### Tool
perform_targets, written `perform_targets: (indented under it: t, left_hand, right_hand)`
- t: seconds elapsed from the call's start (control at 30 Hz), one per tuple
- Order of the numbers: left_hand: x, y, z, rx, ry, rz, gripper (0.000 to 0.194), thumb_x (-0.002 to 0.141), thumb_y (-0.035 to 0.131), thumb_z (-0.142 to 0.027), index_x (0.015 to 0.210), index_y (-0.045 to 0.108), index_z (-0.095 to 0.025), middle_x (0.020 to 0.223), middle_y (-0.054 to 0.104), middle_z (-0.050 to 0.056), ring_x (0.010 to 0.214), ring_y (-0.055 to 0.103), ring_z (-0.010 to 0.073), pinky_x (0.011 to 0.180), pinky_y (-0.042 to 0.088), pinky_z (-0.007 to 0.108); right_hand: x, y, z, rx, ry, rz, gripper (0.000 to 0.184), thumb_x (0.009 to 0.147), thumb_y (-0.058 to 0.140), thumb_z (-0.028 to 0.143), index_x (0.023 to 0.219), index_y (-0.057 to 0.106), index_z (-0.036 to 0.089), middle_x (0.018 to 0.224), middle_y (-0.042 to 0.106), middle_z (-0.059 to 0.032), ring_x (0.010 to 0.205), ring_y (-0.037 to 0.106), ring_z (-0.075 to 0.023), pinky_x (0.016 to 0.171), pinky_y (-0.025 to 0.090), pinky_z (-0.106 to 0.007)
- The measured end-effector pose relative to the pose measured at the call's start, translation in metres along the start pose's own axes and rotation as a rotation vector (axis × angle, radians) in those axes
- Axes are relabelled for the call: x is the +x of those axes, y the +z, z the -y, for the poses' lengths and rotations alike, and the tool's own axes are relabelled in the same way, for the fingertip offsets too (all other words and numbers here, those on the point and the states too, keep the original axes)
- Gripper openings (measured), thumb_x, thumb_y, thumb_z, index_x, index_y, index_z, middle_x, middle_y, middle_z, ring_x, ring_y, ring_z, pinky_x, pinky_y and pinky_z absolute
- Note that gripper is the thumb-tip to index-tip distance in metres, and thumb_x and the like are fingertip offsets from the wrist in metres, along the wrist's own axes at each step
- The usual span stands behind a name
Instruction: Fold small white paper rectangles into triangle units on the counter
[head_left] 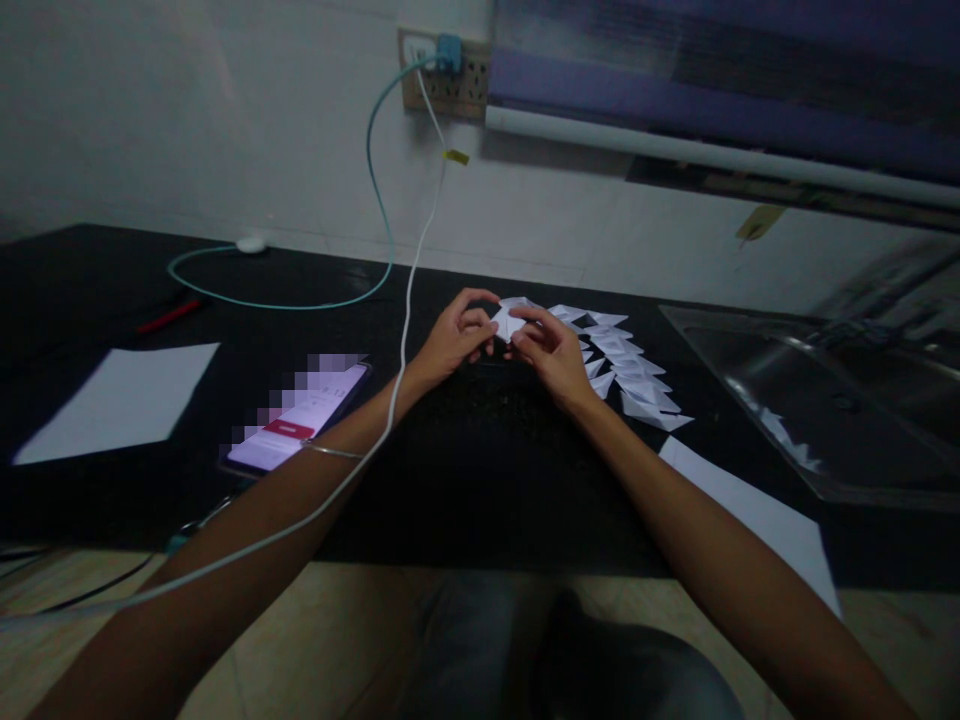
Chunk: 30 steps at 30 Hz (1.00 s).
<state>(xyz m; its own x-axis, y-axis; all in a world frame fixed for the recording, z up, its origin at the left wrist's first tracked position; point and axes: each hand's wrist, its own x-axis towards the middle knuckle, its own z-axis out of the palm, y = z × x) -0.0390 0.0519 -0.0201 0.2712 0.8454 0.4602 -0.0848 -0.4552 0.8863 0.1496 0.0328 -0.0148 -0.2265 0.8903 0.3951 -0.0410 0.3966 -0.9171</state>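
Between my two hands is a small folded piece of white paper (505, 326), pinched at its edges above the black counter. My left hand (461, 335) grips its left side with thumb and fingers. On the right side, the fingers and thumb of my right hand (551, 350) close on the same paper. Just behind and right of my right hand lie several folded white paper pieces (637, 375), pointed at the ends and laid in overlapping rows. Part of these rows is hidden by my right hand.
White sheets lie at the left (120, 400) and under my right forearm (750, 510). A lit phone (300, 415) is beside my left forearm. A white cable (409, 310) crosses that arm. A teal cable (285, 306) loops behind. A metal sink (840, 400) is at right.
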Motion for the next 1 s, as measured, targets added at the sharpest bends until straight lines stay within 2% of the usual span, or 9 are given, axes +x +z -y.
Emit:
perform_targets:
  t: [0.1, 0.2, 0.27, 0.5, 0.73, 0.87, 0.93, 1.0]
  left_hand:
    - [0.001, -0.001, -0.001, -0.035, -0.002, -0.028, 0.028, 0.087, 0.072, -0.032, 0.109, 0.057, -0.023, 0.079, 0.063, -0.001, 0.064, 0.064, 0.0106, 0.045, 0.044, 0.017]
    - [0.001, -0.001, -0.004, -0.042, -0.008, -0.024, 0.024, 0.085, 0.072, -0.033, 0.101, 0.06, -0.02, 0.09, 0.066, 0.003, 0.07, 0.065, 0.0115, 0.046, 0.047, 0.018]
    - [0.001, 0.0, -0.007, -0.028, -0.015, -0.012, 0.024, 0.084, 0.074, -0.032, 0.1, 0.062, -0.019, 0.097, 0.068, 0.005, 0.076, 0.066, 0.0125, 0.049, 0.05, 0.018]
    - [-0.001, 0.002, -0.013, -0.001, -0.03, -0.05, 0.025, 0.076, 0.08, -0.024, 0.093, 0.063, -0.018, 0.099, 0.071, 0.006, 0.076, 0.067, 0.0129, 0.051, 0.05, 0.019]
    - [-0.001, 0.001, -0.012, 0.022, -0.017, -0.032, 0.015, 0.086, 0.07, -0.029, 0.091, 0.06, -0.019, 0.085, 0.065, 0.003, 0.063, 0.061, 0.01, 0.048, 0.048, 0.021]
    - [0.0, 0.004, -0.009, 0.093, -0.004, -0.064, 0.022, 0.083, 0.072, -0.023, 0.096, 0.054, -0.021, 0.086, 0.063, 0.001, 0.06, 0.058, 0.0074, 0.048, 0.045, 0.019]
    - [-0.001, 0.005, -0.008, 0.103, -0.021, -0.042, 0.022, 0.085, 0.071, -0.026, 0.098, 0.053, -0.021, 0.084, 0.063, 0.0, 0.058, 0.057, 0.0072, 0.048, 0.044, 0.019]
    - [-0.004, 0.005, -0.008, 0.157, -0.048, 0.04, 0.018, 0.092, 0.065, -0.034, 0.094, 0.053, -0.02, 0.077, 0.061, -0.001, 0.056, 0.055, 0.0074, 0.047, 0.041, 0.018]
  right_hand:
    - [0.002, -0.002, -0.004, 0.004, -0.019, 0.012, 0.035, 0.079, 0.081, 0.041, 0.111, 0.072, 0.029, 0.096, 0.076, -0.002, 0.086, 0.073, -0.0216, 0.085, 0.062, -0.044]
    - [0.004, -0.004, -0.005, -0.041, -0.03, -0.029, 0.036, 0.076, 0.083, 0.043, 0.109, 0.074, 0.029, 0.112, 0.077, -0.0046, 0.096, 0.073, -0.0237, 0.088, 0.062, -0.045]
    - [0.005, -0.005, -0.003, -0.084, -0.047, -0.064, 0.034, 0.076, 0.084, 0.044, 0.105, 0.076, 0.029, 0.115, 0.077, -0.0052, 0.102, 0.073, -0.0249, 0.09, 0.061, -0.046]
    - [0.004, -0.009, 0.0, -0.155, -0.059, -0.07, 0.026, 0.078, 0.083, 0.045, 0.097, 0.078, 0.029, 0.107, 0.078, -0.0037, 0.101, 0.073, -0.0249, 0.092, 0.06, -0.048]
    - [0.002, -0.007, 0.005, -0.173, -0.067, -0.054, 0.028, 0.076, 0.083, 0.045, 0.098, 0.078, 0.028, 0.107, 0.079, -0.0038, 0.102, 0.073, -0.0248, 0.095, 0.059, -0.048]
    - [0.003, -0.005, 0.003, -0.163, -0.035, -0.052, 0.026, 0.078, 0.081, 0.047, 0.095, 0.077, 0.027, 0.103, 0.078, -0.0044, 0.096, 0.073, -0.0238, 0.089, 0.061, -0.045]
    - [0.003, -0.003, 0.001, -0.137, -0.036, -0.087, 0.027, 0.075, 0.083, 0.043, 0.095, 0.075, 0.026, 0.096, 0.077, -0.0037, 0.091, 0.073, -0.0227, 0.087, 0.061, -0.044]
    - [0.003, -0.001, 0.0, -0.101, -0.025, -0.111, 0.032, 0.072, 0.086, 0.039, 0.099, 0.073, 0.026, 0.09, 0.076, -0.0027, 0.086, 0.073, -0.0215, 0.087, 0.06, -0.042]
